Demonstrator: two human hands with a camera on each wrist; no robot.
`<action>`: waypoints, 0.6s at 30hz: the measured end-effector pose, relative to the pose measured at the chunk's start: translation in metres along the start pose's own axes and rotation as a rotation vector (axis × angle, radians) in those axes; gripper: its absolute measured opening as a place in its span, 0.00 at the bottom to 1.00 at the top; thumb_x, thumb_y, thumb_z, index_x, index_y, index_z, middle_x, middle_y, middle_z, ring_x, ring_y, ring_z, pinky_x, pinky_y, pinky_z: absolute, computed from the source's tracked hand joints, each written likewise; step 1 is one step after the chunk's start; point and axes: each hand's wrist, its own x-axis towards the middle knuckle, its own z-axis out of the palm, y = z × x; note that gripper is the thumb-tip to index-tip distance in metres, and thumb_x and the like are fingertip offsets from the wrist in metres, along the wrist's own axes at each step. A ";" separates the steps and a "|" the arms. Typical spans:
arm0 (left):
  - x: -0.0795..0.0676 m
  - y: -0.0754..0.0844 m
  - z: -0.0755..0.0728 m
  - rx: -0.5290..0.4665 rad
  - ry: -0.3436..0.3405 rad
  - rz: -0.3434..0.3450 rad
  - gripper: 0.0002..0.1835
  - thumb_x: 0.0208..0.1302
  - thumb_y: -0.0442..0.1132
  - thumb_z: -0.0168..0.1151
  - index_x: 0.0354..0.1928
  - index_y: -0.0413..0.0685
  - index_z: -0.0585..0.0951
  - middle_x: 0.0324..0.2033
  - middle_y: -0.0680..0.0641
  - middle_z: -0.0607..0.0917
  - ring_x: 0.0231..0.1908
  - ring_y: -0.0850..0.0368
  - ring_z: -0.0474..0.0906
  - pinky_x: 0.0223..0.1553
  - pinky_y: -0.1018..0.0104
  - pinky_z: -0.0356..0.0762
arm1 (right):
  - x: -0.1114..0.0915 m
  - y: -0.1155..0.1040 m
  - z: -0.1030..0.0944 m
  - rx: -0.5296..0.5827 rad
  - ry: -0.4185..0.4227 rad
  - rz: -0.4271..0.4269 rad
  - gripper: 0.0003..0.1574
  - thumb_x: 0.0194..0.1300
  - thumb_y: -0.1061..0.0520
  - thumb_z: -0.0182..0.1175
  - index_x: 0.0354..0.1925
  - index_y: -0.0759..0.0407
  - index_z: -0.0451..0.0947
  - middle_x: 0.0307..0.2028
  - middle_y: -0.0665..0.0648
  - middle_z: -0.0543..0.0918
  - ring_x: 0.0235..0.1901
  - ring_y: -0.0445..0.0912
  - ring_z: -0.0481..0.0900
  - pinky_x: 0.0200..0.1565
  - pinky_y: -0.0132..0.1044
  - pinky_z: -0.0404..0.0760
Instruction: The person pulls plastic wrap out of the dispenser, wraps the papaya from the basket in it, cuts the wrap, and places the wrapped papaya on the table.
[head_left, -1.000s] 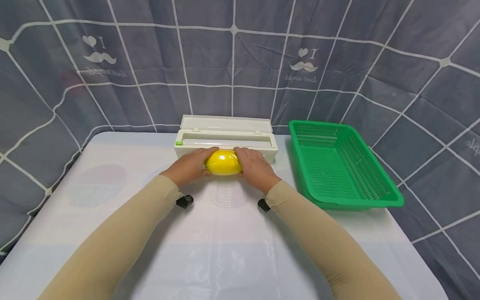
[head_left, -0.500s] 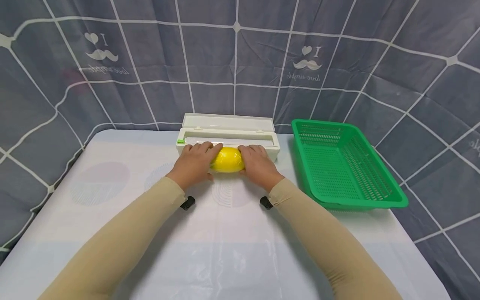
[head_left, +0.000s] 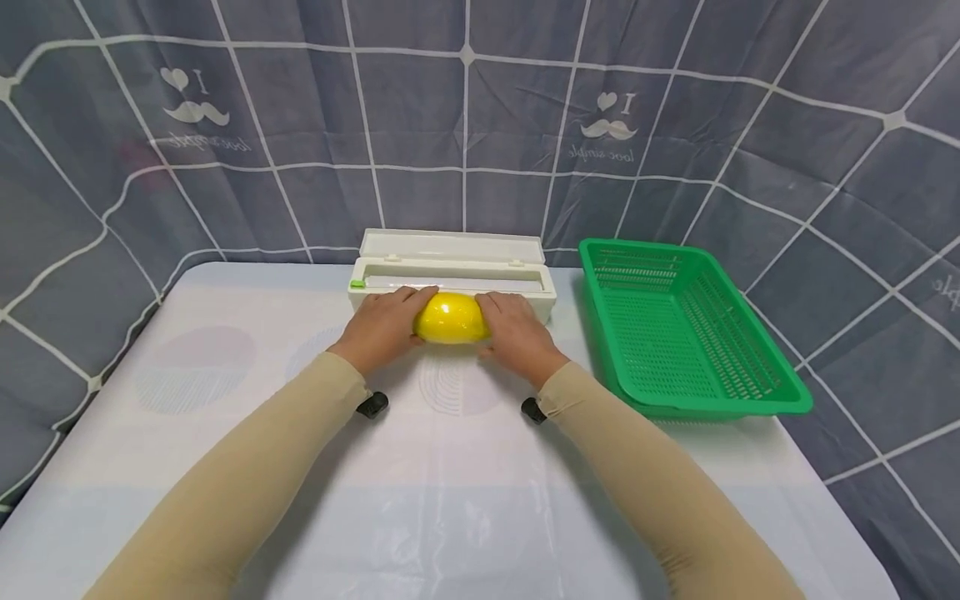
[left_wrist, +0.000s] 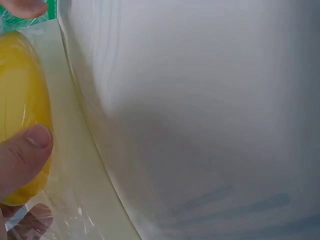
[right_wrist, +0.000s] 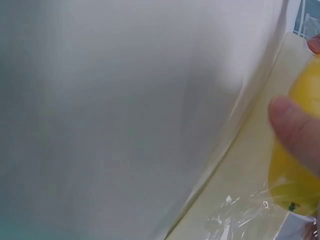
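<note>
A shiny yellow oval fruit (head_left: 452,317), its exact kind unclear, is held sideways between both hands at the front of a white cling film dispenser (head_left: 453,284). My left hand (head_left: 382,329) grips its left end, with the thumb (left_wrist: 31,150) against its near side in the left wrist view. My right hand (head_left: 519,333) grips the other end; its thumb (right_wrist: 292,122) presses on the fruit in the right wrist view. Clear cling film (right_wrist: 240,215) spreads around the fruit in both wrist views. Most fingers behind the fruit are hidden.
The dispenser's lid (head_left: 453,244) is raised at the back, showing a film roll (head_left: 453,284) inside. To the right stands a green plastic basket (head_left: 660,342). A pale patterned cloth (head_left: 420,500) covers the table, and a grey checked curtain (head_left: 412,108) hangs behind.
The fruit has come up slightly closer to the dispenser, and the left hand's fingers have shifted further over its end. The view sways a little; dispenser and basket stay put.
</note>
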 end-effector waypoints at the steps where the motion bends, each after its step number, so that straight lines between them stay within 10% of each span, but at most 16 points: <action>1: 0.000 0.000 0.000 -0.010 -0.004 -0.005 0.46 0.62 0.42 0.78 0.79 0.51 0.65 0.66 0.42 0.81 0.63 0.39 0.80 0.63 0.40 0.73 | 0.000 0.000 0.001 -0.033 0.011 -0.001 0.52 0.60 0.49 0.80 0.73 0.60 0.65 0.69 0.59 0.74 0.71 0.58 0.67 0.77 0.50 0.62; 18: 0.003 0.000 -0.001 -0.033 -0.036 0.010 0.39 0.62 0.41 0.78 0.73 0.46 0.71 0.68 0.42 0.80 0.67 0.43 0.76 0.70 0.42 0.71 | 0.002 -0.002 0.010 -0.074 0.089 0.008 0.28 0.73 0.58 0.66 0.66 0.62 0.72 0.60 0.62 0.80 0.63 0.57 0.76 0.72 0.50 0.72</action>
